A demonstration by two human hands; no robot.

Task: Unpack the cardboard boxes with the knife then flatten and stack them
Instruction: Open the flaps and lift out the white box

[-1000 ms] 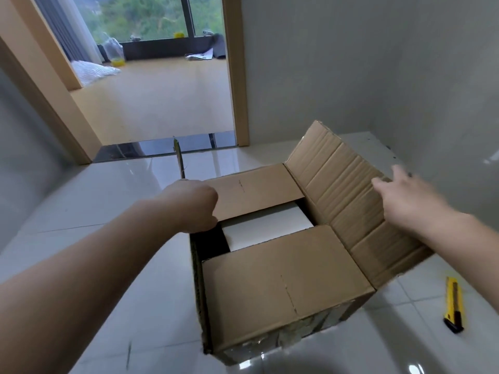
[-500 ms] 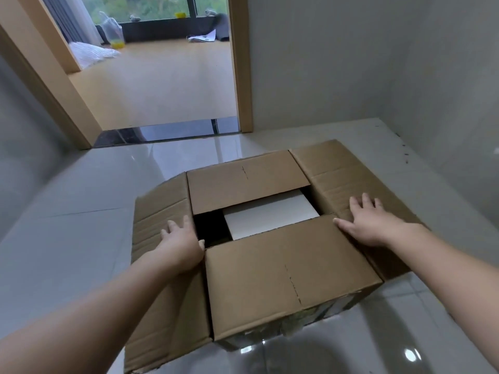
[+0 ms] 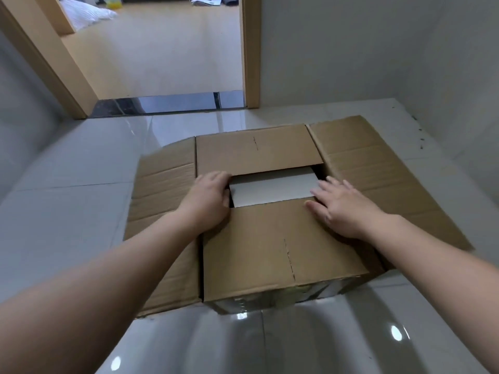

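Observation:
A brown cardboard box [image 3: 280,255] stands on the glossy tiled floor, its two long side flaps folded out flat to left and right. The two shorter flaps still lie over the top, leaving a gap where a white item [image 3: 272,188] shows inside. My left hand [image 3: 209,197] rests at the left end of that gap, fingers curled over the near flap's corner. My right hand [image 3: 341,206] lies flat at the gap's right end, fingers spread on the near flap. No knife is in view.
A grey wall runs close along the right side and behind the box. A wooden door frame [image 3: 252,52] opens ahead onto a room with a tan floor and a white bag [image 3: 86,13]. Glossy floor tiles [image 3: 67,206] stretch to the left.
Both side flaps were pushed down and out. My hands then moved inward from the side flaps to the two ends of the gap. The view tilted down and the yellow knife left the frame.

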